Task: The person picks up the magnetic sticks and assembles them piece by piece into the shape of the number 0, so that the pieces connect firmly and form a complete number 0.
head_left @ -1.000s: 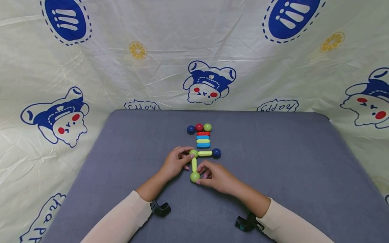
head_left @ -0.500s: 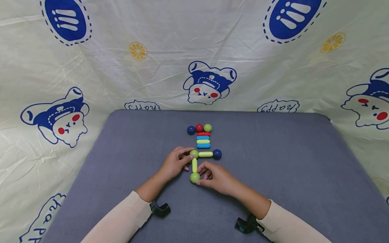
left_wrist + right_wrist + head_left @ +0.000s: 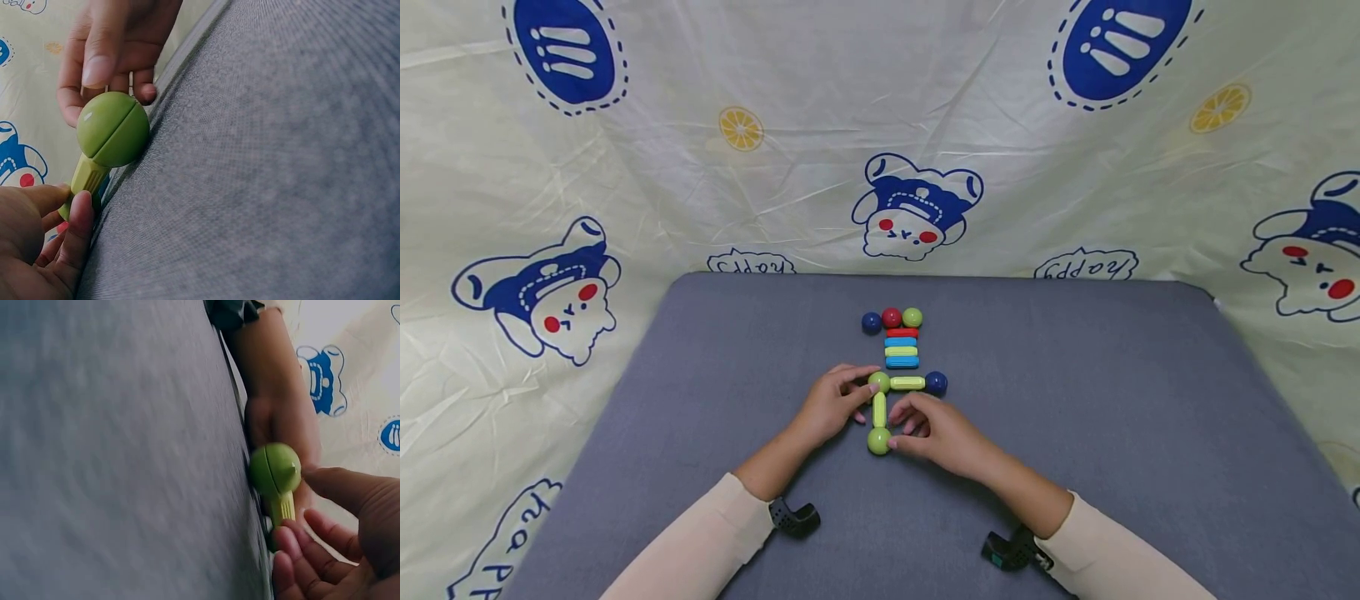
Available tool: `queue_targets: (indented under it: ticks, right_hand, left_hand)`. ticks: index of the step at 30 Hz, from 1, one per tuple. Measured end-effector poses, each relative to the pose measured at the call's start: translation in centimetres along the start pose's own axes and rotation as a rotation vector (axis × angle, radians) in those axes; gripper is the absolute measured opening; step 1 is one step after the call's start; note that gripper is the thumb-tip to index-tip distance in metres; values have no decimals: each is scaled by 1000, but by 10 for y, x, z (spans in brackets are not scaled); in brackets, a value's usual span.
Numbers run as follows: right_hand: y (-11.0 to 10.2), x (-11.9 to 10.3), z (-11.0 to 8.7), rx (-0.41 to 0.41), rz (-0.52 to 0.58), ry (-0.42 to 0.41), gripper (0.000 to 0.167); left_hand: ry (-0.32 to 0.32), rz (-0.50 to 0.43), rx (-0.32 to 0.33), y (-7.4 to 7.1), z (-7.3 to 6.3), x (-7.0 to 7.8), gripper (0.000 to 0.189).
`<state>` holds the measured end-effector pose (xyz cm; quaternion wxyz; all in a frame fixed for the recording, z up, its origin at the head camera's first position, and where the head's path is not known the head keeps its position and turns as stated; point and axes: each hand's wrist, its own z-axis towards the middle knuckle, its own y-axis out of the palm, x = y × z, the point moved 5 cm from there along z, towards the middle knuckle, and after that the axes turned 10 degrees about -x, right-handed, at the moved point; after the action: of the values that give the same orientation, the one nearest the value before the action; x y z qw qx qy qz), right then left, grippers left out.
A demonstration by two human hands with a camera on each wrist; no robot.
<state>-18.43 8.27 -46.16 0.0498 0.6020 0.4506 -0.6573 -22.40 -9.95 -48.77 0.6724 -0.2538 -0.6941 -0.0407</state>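
Note:
An L-shaped figure of balls and rods lies on the table. My left hand [image 3: 835, 404] pinches the green corner ball [image 3: 879, 382] between thumb and fingers. From that ball a yellow-green rod [image 3: 907, 383] runs right to a dark blue ball [image 3: 936, 383]. A second yellow-green rod [image 3: 879, 411] runs toward me to a larger green ball [image 3: 879, 441], which shows a seam in the left wrist view. My right hand [image 3: 943, 433] is just right of this near ball, thumb tip at its side, the other fingers loosely bent beside the rod.
Beyond the figure, a blue ball [image 3: 872, 322], a red ball [image 3: 891, 317] and a green ball [image 3: 912, 317] sit in a row. Several coloured rods [image 3: 902, 342] lie stacked side by side below them. A printed cloth [image 3: 805, 183] hangs behind the grey table [image 3: 1075, 375].
My right hand has eased slightly right, its fingers loosening from the near green ball and rod. The near ball has shifted slightly left. My left hand stays on the corner ball.

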Motion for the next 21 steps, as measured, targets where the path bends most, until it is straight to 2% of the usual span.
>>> queue_targets:
  ticks: [6, 13, 16, 21]
  right_hand:
    - [-21, 0, -1, 120, -27, -8, 35]
    - [-46, 6, -3, 246, -67, 33, 34]
    - [-53, 13, -3, 269, -77, 67, 36]
    - [-59, 28, -1, 262, -71, 122, 39]
  left_hand:
    - [-5, -8, -4, 0, 0, -1, 35]
    - [-7, -28, -7, 1, -1, 1, 36]
    - [-8, -29, -9, 1, -1, 2, 37]
    - [-4, -32, -7, 1, -1, 2, 37]
